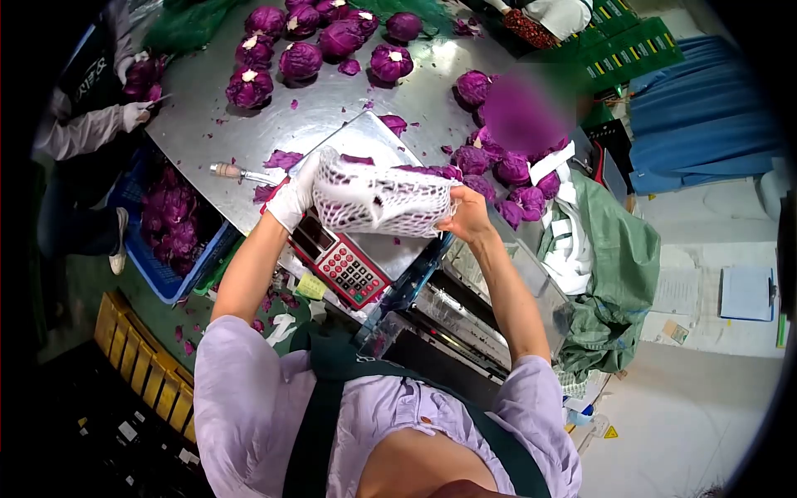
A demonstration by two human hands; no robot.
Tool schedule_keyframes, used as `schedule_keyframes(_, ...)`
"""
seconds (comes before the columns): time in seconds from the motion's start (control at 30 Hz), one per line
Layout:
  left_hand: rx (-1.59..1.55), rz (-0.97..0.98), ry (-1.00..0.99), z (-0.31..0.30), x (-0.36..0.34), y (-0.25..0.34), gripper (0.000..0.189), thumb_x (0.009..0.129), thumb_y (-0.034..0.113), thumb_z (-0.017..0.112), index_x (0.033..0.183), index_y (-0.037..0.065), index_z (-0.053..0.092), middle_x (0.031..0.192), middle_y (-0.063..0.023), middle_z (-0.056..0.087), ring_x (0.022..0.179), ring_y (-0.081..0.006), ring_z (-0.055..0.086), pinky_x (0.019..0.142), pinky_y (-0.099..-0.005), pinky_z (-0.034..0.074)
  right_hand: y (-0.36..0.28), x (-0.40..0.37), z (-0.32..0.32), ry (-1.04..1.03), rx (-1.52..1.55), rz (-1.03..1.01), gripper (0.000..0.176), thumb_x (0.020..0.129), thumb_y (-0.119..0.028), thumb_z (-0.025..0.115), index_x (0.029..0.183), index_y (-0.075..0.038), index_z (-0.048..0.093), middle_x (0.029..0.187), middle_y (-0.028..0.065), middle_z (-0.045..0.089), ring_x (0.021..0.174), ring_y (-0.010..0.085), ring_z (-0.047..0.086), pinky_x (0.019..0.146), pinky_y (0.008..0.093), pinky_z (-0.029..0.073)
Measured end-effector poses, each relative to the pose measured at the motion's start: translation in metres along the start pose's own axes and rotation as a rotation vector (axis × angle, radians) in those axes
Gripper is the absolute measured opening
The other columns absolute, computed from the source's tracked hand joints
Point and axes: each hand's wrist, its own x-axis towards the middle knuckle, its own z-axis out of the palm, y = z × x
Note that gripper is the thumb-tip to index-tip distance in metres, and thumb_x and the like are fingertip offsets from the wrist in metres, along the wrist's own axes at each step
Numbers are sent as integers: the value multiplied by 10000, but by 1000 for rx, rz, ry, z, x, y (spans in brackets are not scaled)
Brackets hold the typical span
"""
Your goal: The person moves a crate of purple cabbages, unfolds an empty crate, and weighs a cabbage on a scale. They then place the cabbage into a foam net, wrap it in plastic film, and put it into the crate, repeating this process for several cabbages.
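A white foam net sleeve [378, 199] is stretched sideways between my two hands, above a weighing scale's metal plate [407, 249]. My left hand [295, 199], in a white glove, is at the sleeve's left end; its fingers are partly hidden by the white mesh. At the right end, my bare right hand [469, 214] pinches the edge of the net. Purple shows behind the top of the mesh, partly covered. The scale's red-and-white keypad [353, 267] lies just below the sleeve. A wooden-handled knife [237, 172] rests left of my gloved hand.
Red cabbages [340, 39] stand at the back of the metal table [195, 108], and more [512, 170] are piled at right. A blue crate [170, 286] holds purple leaves. At left a co-worker's gloved hand [135, 114] holds a blade. A green sack [610, 249] sits at right.
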Motion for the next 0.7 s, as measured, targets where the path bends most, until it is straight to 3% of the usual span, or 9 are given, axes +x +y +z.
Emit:
schedule_keyframes(0.07, 238, 84, 6, 43, -30, 16, 456, 900, 238, 308, 1124, -121, 479, 1079, -213, 572, 919, -276, 604, 858, -374, 486, -7, -4, 23, 241, -173, -1, 424, 785, -188, 360, 1151, 5, 454, 766, 85, 569, 502, 104, 400, 415, 216, 311)
schedule_keyframes(0.13, 299, 25, -128, 43, -28, 23, 354, 869, 155, 376, 1038, -77, 583, 1016, -166, 614, 887, -210, 613, 804, -290, 497, -21, 2, 20, -128, -255, 57, 572, 753, -175, 350, 1302, -13, 367, 759, 33, 565, 512, 75, 399, 446, 193, 310)
schedule_keyframes(0.2, 521, 59, 23, 63, -38, 25, 328, 858, 143, 396, 1036, -26, 613, 1049, -145, 610, 892, -188, 608, 811, -291, 480, -31, 2, 27, -73, -716, -21, 619, 750, -185, 354, 1344, -13, 324, 748, 16, 554, 515, 67, 387, 459, 175, 295)
schedule_keyframes(0.27, 492, 128, 20, 59, -36, 17, 325, 854, 143, 401, 1042, 0, 624, 1101, -125, 596, 983, -185, 574, 894, -290, 424, -35, 3, 29, -131, -809, -39, 625, 754, -206, 364, 1363, -69, 325, 794, -1, 555, 580, 68, 406, 504, 179, 314)
schedule_keyframes(0.33, 657, 504, -6, 60, -36, 11, 351, 843, 152, 394, 1061, -15, 612, 1157, -117, 571, 1078, -190, 522, 961, -296, 364, -37, 0, 42, 49, -1115, -75, 631, 750, -215, 377, 1374, -140, 325, 891, -16, 553, 689, 79, 434, 580, 198, 344)
schedule_keyframes(0.47, 844, 634, -166, 68, -33, 11, 403, 784, 146, 361, 1030, -50, 613, 1156, -151, 567, 1105, -241, 503, 993, -316, 322, -34, 5, 12, 77, -1135, -143, 678, 718, -290, 412, 1376, -155, 322, 1323, 63, 429, 1158, 202, 420, 939, 309, 343)
schedule_keyframes(0.5, 775, 600, -162, 71, -32, 9, 398, 765, 128, 349, 973, -64, 630, 1129, -169, 576, 1077, -247, 518, 967, -315, 351, -34, 4, 11, 75, -1137, -144, 678, 718, -290, 412, 1376, -155, 322, 1323, 63, 429, 1158, 202, 420, 939, 309, 343)
schedule_keyframes(0.6, 751, 612, -178, 74, -29, 7, 357, 754, 127, 361, 801, -83, 645, 927, -200, 636, 909, -268, 599, 894, -337, 415, -26, -9, 16, -30, -1078, -155, 697, 670, -357, 410, 1314, -89, 419, 1395, 76, 344, 1311, 250, 262, 1099, 380, 114)
schedule_keyframes(0.7, 746, 720, -250, 81, -36, -1, 304, 717, 143, 423, 661, -87, 615, 798, -220, 635, 867, -322, 607, 840, -364, 447, -23, -14, 8, -67, -1119, -141, 675, 649, -359, 413, 1263, -91, 488, 1381, 90, 365, 1301, 262, 283, 1093, 388, 138)
